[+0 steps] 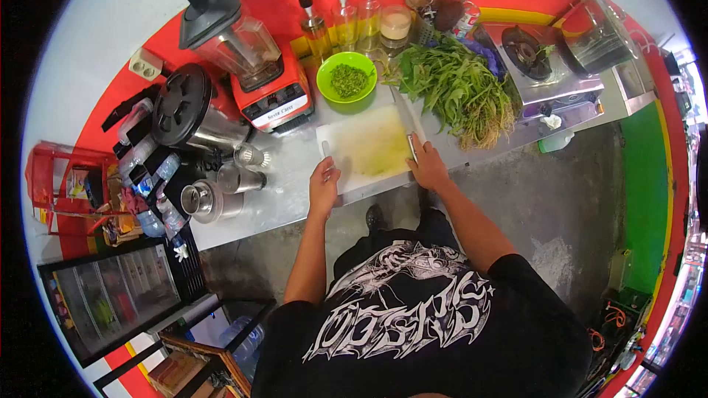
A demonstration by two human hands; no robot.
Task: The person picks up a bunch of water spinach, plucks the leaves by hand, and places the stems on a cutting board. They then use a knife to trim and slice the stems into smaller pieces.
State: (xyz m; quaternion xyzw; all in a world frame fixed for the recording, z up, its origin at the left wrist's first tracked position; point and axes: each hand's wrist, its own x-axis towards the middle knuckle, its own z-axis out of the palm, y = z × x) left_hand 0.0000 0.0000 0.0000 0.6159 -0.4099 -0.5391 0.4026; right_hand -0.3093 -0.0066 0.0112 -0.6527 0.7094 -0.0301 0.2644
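A white cutting board [361, 149], stained yellow-green across its middle, lies on the metal counter in front of me. My left hand [323, 186] is closed at the board's left edge, near its handle slot. At the opposite edge, my right hand [429, 166] curls around the handle of a knife [403, 112]. Its blade points away from me along the board's right side. Just beyond the board, a lime-green bowl [345, 102] contains chopped green leaves [349, 80]. To the right of the knife sits a big heap of leafy greens [457, 85], roots toward me.
A red blender [274, 97] stands behind left, beside a steel container with a black lid [193, 114] and metal cups [234, 178]. Pump bottles [344, 23] line the red wall. On the right is a gas stove [549, 77] with a clear jug [599, 40].
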